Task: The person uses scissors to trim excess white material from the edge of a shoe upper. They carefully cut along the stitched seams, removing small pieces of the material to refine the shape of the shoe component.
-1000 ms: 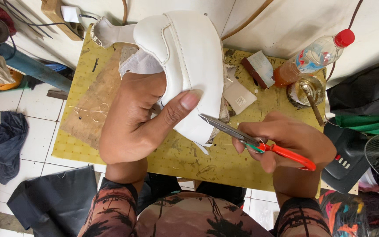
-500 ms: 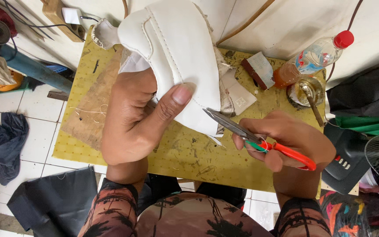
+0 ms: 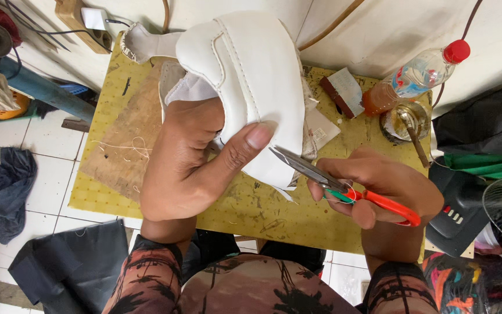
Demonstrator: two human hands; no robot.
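Two bare hands work over a yellow perforated desk [image 3: 251, 212]. The left hand [image 3: 190, 160] grips a white stitched shoe upper [image 3: 257, 75], its fingers closed around the piece from below and its thumb pressed flat on the white surface near the lower edge. The shoe upper is held above the middle of the desk, its rounded end pointing to the far side. The right hand [image 3: 379, 186] holds small scissors [image 3: 344, 186] with red and green handles, fingers closed through and around the handles. The metal blades point left and slightly far, and their tips sit right at the near right edge of the shoe upper, just beside the left thumb.

On the far right of the desk lies a plastic bottle [image 3: 416, 75] with a red cap and amber liquid, and just near it stands a small metal tin [image 3: 405, 122] with a brush in it. A worn wooden board [image 3: 123, 151] lies on the left part of the desk, partly under the left hand.
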